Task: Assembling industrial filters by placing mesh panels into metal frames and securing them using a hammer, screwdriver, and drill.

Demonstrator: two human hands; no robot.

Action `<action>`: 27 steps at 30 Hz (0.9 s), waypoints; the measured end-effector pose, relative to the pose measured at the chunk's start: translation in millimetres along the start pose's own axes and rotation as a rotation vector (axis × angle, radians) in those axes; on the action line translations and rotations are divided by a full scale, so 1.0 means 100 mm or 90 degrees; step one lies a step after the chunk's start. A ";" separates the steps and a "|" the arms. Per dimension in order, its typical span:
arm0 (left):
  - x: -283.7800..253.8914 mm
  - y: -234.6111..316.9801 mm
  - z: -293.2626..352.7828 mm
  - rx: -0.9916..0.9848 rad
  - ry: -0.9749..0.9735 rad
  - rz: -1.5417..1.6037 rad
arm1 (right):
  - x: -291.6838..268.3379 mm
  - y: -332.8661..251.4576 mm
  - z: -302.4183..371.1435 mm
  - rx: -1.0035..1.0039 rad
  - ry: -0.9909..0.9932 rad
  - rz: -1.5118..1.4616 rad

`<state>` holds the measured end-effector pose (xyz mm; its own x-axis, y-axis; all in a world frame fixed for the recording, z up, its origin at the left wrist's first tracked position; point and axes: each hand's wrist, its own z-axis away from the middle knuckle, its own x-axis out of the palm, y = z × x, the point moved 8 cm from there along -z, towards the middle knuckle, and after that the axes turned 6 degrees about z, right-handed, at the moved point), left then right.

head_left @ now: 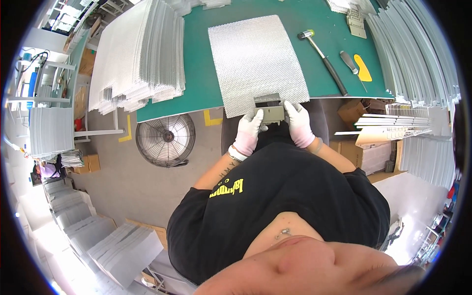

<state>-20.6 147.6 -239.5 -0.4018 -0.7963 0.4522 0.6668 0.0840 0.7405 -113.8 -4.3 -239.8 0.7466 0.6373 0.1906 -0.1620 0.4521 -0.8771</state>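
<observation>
In white gloves, my left hand (249, 129) and my right hand (298, 122) grip a small grey-green rectangular bracket (273, 114) from its two sides. It is at the near edge of a silver mesh sheet (258, 59), by a dark rectangular notch in that edge. The sheet lies on the green table (199, 59) and its near end sticks out past the table's front edge. Whether the bracket is fixed to the sheet I cannot tell. My fingers hide the bracket's ends.
Stacks of mesh sheets (142, 59) stand at the left and more panels (413, 54) at the right. A mallet (324, 61), a screwdriver (349, 61) and a yellow scraper (363, 69) lie right of the sheet. Several brackets (356, 24) sit at the back right. A floor fan (167, 140) stands left.
</observation>
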 end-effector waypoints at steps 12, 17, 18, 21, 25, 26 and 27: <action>0.26 0.10 0.13 -0.052 -0.194 0.141 | 0.10 0.03 0.06 -0.021 -0.110 0.031; 0.53 0.78 0.48 -0.184 -0.681 -0.680 | 0.39 0.32 0.08 0.050 -0.486 0.145; 0.88 1.11 0.43 -0.118 -0.695 -0.603 | 0.40 0.35 -0.01 -0.063 -0.364 0.124; 1.14 1.65 -0.33 0.476 -0.432 -0.970 | 0.53 0.14 0.01 -0.076 -0.373 0.089; 1.28 1.17 -0.68 0.632 -0.406 -1.174 | 0.06 -0.06 0.00 -0.099 -0.093 0.024; 1.35 1.01 -0.60 0.628 -0.371 -1.196 | -0.13 -0.01 0.01 -0.137 -0.029 -0.028; 1.39 0.91 -0.48 0.635 -0.336 -1.203 | -0.29 0.04 0.05 -0.168 0.034 -0.075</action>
<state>14.5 16.0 -133.2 -0.2053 -0.1180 -0.9716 -0.9765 -0.0418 0.2114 -139.5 -18.4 -246.5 0.7842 0.5535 0.2806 0.0962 0.3383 -0.9361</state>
